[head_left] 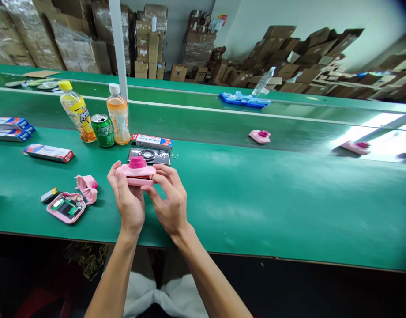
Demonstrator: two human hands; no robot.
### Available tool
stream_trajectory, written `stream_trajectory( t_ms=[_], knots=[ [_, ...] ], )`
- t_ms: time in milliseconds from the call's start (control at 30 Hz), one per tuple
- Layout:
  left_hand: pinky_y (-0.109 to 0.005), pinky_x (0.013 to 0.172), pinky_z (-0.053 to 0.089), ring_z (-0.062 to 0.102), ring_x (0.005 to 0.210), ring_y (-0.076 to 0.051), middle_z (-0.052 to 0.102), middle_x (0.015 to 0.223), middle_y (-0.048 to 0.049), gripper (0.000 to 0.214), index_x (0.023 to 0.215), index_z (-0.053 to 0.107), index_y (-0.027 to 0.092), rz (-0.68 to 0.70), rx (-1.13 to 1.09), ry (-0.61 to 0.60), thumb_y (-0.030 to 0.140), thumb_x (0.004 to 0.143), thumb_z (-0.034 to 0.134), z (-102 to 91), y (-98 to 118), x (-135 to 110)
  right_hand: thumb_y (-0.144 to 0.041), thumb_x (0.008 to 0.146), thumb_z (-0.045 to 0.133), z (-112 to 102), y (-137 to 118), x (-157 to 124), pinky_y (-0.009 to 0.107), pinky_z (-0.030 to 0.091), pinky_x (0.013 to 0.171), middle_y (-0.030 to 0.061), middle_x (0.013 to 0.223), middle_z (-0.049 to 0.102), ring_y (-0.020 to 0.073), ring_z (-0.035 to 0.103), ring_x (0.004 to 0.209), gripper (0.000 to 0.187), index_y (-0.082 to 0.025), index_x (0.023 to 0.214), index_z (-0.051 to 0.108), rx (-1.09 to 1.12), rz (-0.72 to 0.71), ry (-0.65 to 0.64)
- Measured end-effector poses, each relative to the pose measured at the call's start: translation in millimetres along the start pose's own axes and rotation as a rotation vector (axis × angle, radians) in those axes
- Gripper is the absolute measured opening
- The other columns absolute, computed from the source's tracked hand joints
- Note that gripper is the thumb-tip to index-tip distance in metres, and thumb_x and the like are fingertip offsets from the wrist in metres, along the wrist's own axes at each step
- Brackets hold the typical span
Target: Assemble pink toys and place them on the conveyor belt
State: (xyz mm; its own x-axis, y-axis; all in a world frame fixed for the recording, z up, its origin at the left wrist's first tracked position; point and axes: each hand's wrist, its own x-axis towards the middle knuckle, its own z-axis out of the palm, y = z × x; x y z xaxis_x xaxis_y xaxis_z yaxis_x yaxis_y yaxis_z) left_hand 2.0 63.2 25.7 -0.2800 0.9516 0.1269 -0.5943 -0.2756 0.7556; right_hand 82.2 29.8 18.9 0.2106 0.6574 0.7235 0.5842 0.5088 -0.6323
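Observation:
Both my hands hold a pink plastic toy camera (137,172) with a magenta lens knob, just above the green bench. My left hand (128,196) supports it from the left and below, and my right hand (168,198) pinches its right end. To the left lies an opened pink camera shell (62,214) with a green circuit board inside, joined by wires to its other pink half (87,187). A small battery (50,195) sits beside it. Past my hands lies a dark flat panel with lens rings (149,156).
A yellow drink bottle (77,112), an orange drink bottle (118,115) and a green can (103,130) stand on the bench behind several flat printed boxes (48,153). Beyond, a green conveyor belt (189,115) carries pink camera parts (259,137) and a blue tray (245,100).

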Motion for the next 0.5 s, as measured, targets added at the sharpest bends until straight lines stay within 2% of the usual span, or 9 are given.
stream_trajectory(
  t_ms=[100, 167, 233, 300, 367, 433, 500],
  knots=[
    [-0.022, 0.077, 0.056, 0.066, 0.089, -0.014, 0.062, 0.1, -0.0031, 0.025, 0.114, 0.053, 0.022, -0.09, -0.064, 0.001, 0.042, 0.101, 0.048, -1.0, 5.2, 3.4, -0.038, 0.101, 0.06, -5.0, 1.3, -0.1, 0.04, 0.06, 0.096, 0.0089, 0.115, 0.07, 0.0209, 0.069, 0.11, 0.017, -0.023, 0.102, 0.069, 0.088, 0.004, -0.005],
    [-0.022, 0.078, 0.055, 0.066, 0.092, -0.014, 0.062, 0.101, -0.0028, 0.023, 0.112, 0.053, 0.023, -0.129, -0.056, -0.023, 0.041, 0.101, 0.047, -0.6, 6.8, 4.0, -0.04, 0.099, 0.064, -8.0, 0.4, 0.9, 0.037, 0.061, 0.091, 0.0071, 0.11, 0.073, 0.0201, 0.071, 0.106, 0.02, -0.024, 0.11, 0.064, 0.25, 0.118, 0.035],
    [-0.021, 0.077, 0.055, 0.066, 0.094, -0.015, 0.061, 0.101, -0.0024, 0.024, 0.113, 0.052, 0.024, -0.137, 0.008, -0.062, 0.043, 0.1, 0.047, -0.3, 5.2, 0.6, -0.046, 0.093, 0.071, -10.9, -2.2, 1.5, 0.034, 0.062, 0.088, 0.0064, 0.108, 0.073, 0.0194, 0.072, 0.1, 0.033, -0.024, 0.115, 0.059, 0.371, 0.256, 0.043],
    [-0.024, 0.077, 0.056, 0.067, 0.096, -0.017, 0.061, 0.105, -0.0034, 0.03, 0.119, 0.05, 0.024, -0.169, 0.108, -0.099, 0.047, 0.099, 0.048, -3.8, 2.2, -8.2, -0.049, 0.089, 0.075, -14.6, -7.1, -0.3, 0.033, 0.061, 0.089, 0.0067, 0.11, 0.073, 0.0193, 0.072, 0.099, 0.038, -0.023, 0.112, 0.059, 0.401, 0.388, -0.047],
    [-0.03, 0.084, 0.058, 0.067, 0.103, -0.02, 0.061, 0.115, -0.0072, 0.039, 0.128, 0.047, 0.024, -0.231, 0.251, -0.151, 0.051, 0.1, 0.044, -15.8, 2.5, -20.7, -0.05, 0.088, 0.074, -21.5, -12.5, -5.6, 0.032, 0.06, 0.088, 0.0067, 0.108, 0.073, 0.02, 0.072, 0.099, 0.035, -0.022, 0.103, 0.06, 0.395, 0.526, -0.202],
    [-0.038, 0.099, 0.055, 0.064, 0.118, -0.024, 0.058, 0.13, -0.012, 0.045, 0.137, 0.045, 0.024, -0.264, 0.449, -0.273, 0.051, 0.102, 0.041, -38.7, 10.0, -32.7, -0.053, 0.088, 0.073, -36.8, -13.0, -11.3, 0.031, 0.06, 0.083, 0.0061, 0.102, 0.075, 0.0203, 0.073, 0.094, 0.036, -0.022, 0.098, 0.059, 0.37, 0.626, -0.34],
    [-0.042, 0.111, 0.049, 0.055, 0.135, -0.026, 0.052, 0.146, -0.0125, 0.045, 0.144, 0.044, 0.027, -0.19, 0.694, -0.438, 0.047, 0.103, 0.045, -69.6, 24.8, -39.1, -0.057, 0.085, 0.072, -64.4, 0.8, -7.8, 0.03, 0.059, 0.078, 0.0068, 0.097, 0.075, 0.0211, 0.073, 0.088, 0.039, -0.021, 0.095, 0.061, 0.228, 0.624, -0.428]
  ],
)
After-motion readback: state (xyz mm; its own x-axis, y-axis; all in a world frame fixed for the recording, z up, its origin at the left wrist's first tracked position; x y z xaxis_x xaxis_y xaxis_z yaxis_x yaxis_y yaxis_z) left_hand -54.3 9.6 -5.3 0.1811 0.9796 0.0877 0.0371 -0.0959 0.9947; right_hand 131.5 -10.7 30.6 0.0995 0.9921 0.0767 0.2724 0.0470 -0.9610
